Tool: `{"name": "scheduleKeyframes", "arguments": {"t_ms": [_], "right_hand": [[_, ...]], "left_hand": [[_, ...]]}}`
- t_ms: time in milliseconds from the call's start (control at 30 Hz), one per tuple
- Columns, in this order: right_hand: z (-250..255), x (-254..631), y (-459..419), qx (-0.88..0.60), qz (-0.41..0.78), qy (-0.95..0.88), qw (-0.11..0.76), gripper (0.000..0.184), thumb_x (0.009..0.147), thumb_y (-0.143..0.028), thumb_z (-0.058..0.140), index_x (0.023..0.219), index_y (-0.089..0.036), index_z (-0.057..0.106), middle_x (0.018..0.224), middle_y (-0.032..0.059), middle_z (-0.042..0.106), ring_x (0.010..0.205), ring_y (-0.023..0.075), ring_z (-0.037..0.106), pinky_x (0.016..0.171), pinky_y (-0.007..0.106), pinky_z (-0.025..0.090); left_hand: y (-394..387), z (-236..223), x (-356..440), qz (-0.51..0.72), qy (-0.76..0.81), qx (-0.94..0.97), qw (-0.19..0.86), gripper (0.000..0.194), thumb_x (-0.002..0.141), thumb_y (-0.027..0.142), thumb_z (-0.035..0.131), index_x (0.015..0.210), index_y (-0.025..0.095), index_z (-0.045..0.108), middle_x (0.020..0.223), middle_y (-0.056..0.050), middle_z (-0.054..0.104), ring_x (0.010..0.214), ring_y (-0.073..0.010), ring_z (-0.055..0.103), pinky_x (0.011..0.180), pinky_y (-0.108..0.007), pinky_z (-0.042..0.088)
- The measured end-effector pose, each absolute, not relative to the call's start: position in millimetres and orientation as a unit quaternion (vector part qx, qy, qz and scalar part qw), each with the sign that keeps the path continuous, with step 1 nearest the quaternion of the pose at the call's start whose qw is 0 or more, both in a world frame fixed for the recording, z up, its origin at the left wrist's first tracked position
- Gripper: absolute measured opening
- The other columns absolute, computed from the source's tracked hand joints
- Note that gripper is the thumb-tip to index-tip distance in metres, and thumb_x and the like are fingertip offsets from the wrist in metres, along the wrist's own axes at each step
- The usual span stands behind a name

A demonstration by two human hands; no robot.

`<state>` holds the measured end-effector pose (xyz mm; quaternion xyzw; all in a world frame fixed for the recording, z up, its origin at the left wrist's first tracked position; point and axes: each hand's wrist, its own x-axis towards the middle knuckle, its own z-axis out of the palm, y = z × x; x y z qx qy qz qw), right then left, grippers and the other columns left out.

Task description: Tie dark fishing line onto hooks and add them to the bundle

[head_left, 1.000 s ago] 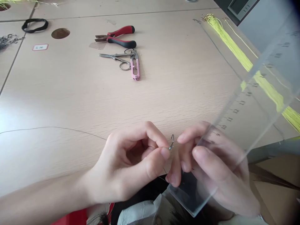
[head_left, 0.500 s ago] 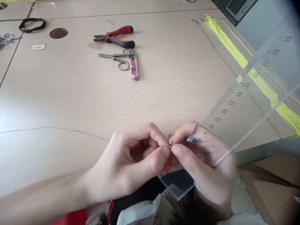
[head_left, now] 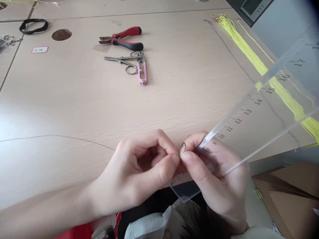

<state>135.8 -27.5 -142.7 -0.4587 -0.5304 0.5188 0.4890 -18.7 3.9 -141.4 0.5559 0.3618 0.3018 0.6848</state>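
My left hand (head_left: pixel 139 169) pinches a thin dark line at its fingertips, close to the shank of a small fish hook (head_left: pixel 183 148). A long stretch of the line (head_left: pixel 57 135) runs from that hand leftwards over the table. Thumb and forefinger of my right hand (head_left: pixel 219 176) meet at the hook, whose bend sticks up between the hands. A clear plastic ruler (head_left: pixel 249 114) lies across the right palm, held by the other fingers and slanting up to the right. The fingertips hide the knot area.
Red-and-black pliers (head_left: pixel 127 38), small scissors (head_left: pixel 122 60) and pink thread snips (head_left: pixel 142 70) lie beyond my hands. A yellow bundle of cords (head_left: pixel 249 49) is at right. A black band (head_left: pixel 33 26) and a label (head_left: pixel 40 49) lie far left; cardboard (head_left: pixel 294 199) stands below right.
The hook has tilted to the right between my fingertips. My right hand has turned slightly, and the ruler's far end has swung lower. My left hand has hardly moved.
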Motion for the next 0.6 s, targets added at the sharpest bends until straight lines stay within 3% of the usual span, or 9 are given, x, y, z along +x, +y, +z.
{"name": "scheduleKeyframes", "arguments": {"t_ms": [600], "right_hand": [[-147.6,136.3,-27.7,-0.487,0.481,-0.559,0.467,0.01,0.089,-0.019,0.052,0.081,-0.025,0.051,0.056,-0.0069,0.047,0.048,0.0035,0.047,0.044,0.009,0.042]], "left_hand": [[4.3,-140.7,-17.9,0.318,0.361,0.56,0.674,0.016,0.086,0.025,0.054,0.072,0.016,0.054,0.061,0.003,0.049,0.054,-0.0075,0.044,0.047,-0.018,0.037]]}}
